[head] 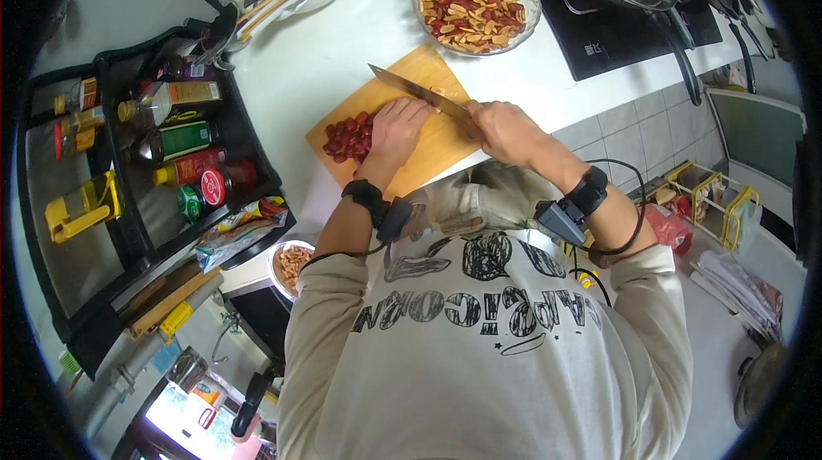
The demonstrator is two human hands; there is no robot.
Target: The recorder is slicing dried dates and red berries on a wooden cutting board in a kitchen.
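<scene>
In my right hand (pixel 507 132) is the handle of a kitchen knife (pixel 411 88), whose long blade points up and to the left across a wooden cutting board (pixel 443 148). My left hand (pixel 397 129) lies palm down on the board, its fingertips close to the blade. Whatever may be under those fingers is hidden. Small dark-red fruits (pixel 347 139) are heaped at the board's left end, against my left hand. A few pale slices (pixel 438 91) lie by the blade on its far side.
Beyond the board stands a scalloped glass bowl (pixel 475 4) of tan and red slices. An induction cooktop (pixel 591 36) with pans is at the right. A black rack (pixel 141 235) of bottles and jars stands left. A bowl of brown pieces (pixel 294 262) sits by my left elbow.
</scene>
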